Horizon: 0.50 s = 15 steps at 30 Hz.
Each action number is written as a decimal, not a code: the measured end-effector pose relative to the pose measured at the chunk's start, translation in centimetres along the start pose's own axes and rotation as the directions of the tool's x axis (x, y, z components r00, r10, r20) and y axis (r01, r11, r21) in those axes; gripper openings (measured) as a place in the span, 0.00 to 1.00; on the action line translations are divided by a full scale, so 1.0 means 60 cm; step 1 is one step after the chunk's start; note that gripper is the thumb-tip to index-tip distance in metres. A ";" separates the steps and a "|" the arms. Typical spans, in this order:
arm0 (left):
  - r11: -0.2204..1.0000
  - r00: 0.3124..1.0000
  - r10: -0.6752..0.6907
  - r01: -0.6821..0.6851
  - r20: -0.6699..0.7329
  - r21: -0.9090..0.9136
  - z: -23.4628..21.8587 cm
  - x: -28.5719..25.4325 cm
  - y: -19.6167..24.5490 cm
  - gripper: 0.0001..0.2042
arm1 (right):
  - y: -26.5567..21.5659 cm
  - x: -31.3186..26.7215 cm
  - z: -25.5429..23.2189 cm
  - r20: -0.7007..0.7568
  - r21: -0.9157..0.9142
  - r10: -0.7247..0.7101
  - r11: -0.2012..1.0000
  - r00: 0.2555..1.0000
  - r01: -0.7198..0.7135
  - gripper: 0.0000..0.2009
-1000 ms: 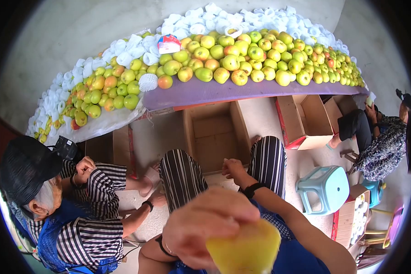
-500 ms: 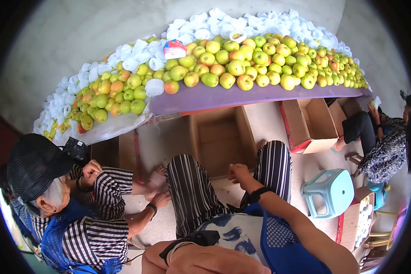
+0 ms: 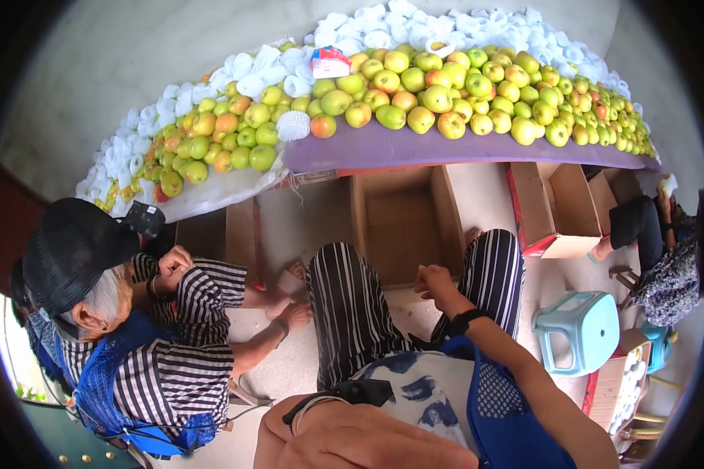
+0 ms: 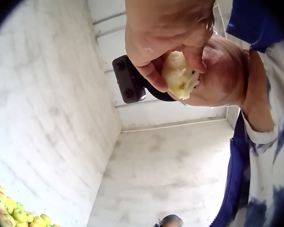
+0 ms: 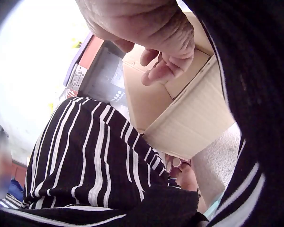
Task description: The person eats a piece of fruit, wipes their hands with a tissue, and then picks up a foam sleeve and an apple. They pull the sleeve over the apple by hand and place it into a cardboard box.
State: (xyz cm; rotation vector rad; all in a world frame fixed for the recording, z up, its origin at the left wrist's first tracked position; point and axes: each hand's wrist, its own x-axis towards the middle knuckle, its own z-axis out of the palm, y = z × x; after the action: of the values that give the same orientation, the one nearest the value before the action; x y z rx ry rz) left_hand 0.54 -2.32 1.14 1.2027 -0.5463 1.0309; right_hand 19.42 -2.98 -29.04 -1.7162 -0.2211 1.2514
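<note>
My left hand (image 4: pixel 168 28) pinches a bitten piece of apple (image 4: pixel 179 78), pale yellow flesh with ragged edges, between thumb and fingers. In the left wrist view the piece is right at the mouth. The head view shows only the back of the left hand (image 3: pixel 368 445) at the bottom edge; the apple piece is hidden there. My right hand (image 3: pixel 436 283) hangs by the right knee with loosely curled fingers and holds nothing. Below it in the right wrist view stands an open cardboard box (image 5: pixel 189 109). Striped trousers (image 5: pixel 99 146) cover my knees.
Ahead, a purple-covered table (image 3: pixel 414 152) bears a long heap of apples (image 3: pixel 438 98) with white foam nets (image 3: pixel 524 35) behind. A person (image 3: pixel 172 367) in stripes sits close on the left. A blue stool (image 3: pixel 594 332) and another box (image 3: pixel 567 207) stand to the right.
The left hand has dropped from in front of the head camera to the bottom edge, taking the apple piece out of that view. The head view has turned slightly left; the right hand stays by the knee.
</note>
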 end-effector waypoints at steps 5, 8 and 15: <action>0.999 0.999 0.030 -0.030 -0.013 0.023 -0.003 0.001 0.004 0.13 | 0.007 -0.009 -0.003 0.020 0.040 0.032 0.999 0.999 -0.033 0.11; 0.998 0.998 0.058 -0.058 -0.008 0.039 -0.002 0.004 0.006 0.13 | -0.005 -0.007 -0.004 0.016 0.047 0.026 0.999 1.000 -0.026 0.11; 0.988 0.996 0.075 -0.068 -0.047 0.142 -0.028 0.001 0.003 0.13 | 0.002 0.003 -0.002 0.017 0.045 -0.001 0.999 1.000 0.000 0.11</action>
State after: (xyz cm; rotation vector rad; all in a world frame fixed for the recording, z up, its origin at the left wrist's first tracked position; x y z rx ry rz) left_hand 0.11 -0.72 0.74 1.2829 -0.4851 1.1745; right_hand 19.56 -2.98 -29.25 -1.6672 -0.2018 1.2623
